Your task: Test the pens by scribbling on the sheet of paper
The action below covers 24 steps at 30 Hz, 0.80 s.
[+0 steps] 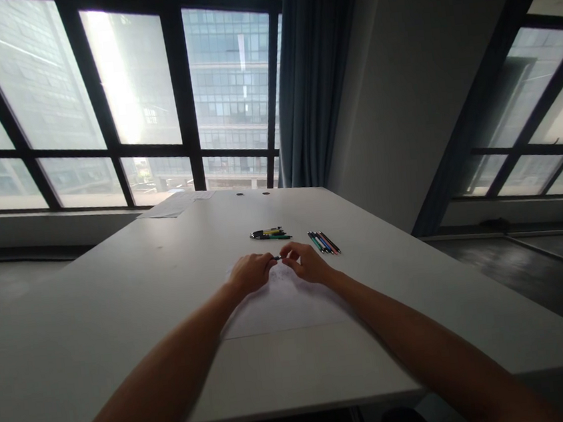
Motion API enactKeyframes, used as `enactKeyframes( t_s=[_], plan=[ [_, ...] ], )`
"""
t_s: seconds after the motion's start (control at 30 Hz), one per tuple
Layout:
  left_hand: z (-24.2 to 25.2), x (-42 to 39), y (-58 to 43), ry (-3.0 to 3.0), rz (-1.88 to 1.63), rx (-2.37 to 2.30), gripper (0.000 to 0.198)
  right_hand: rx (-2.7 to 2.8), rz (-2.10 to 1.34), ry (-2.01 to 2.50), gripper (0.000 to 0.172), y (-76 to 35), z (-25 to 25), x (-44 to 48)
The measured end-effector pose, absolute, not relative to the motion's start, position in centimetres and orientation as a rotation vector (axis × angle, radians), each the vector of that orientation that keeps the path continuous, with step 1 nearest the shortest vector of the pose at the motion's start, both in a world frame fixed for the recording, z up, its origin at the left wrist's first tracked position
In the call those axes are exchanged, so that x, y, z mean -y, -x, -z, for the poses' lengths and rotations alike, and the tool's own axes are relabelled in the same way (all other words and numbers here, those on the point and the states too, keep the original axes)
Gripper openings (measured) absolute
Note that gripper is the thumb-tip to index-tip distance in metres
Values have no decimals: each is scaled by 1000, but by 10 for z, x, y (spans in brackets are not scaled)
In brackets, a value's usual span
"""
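Note:
Both my hands meet over a white sheet of paper on the white table. My left hand and my right hand are closed, and together they pinch a small dark pen between their fingertips. Just beyond the hands lies a small bunch of pens with green and yellow among them. A second row of coloured pens lies to the right of it.
More sheets of paper lie at the table's far edge by the large windows. A dark curtain hangs at the back right. The table's right edge drops to a dark floor.

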<state>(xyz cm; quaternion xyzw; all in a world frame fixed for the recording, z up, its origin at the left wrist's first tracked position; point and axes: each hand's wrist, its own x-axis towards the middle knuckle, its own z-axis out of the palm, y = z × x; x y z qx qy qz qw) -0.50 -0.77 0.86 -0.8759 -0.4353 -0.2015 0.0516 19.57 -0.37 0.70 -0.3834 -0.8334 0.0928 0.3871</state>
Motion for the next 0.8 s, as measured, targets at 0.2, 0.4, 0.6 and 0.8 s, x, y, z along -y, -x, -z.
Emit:
enactKeyframes(
  t_s=[0.2,0.4,0.6,0.8],
  plan=[
    [-9,10,3,2669,528,1344,36,2097,-357,1030,19,-192,-8,5],
    [-7,10,3,2649,511,1393,37,2090,-429,1141,25,-192,-8,4],
    [-8,10,4,2640,502,1417,38,2008,-534,1072,23,-193,-3,0],
    [-8,10,3,2635,495,1446,38,2000,-585,1074,19,-192,0,-1]
  ],
)
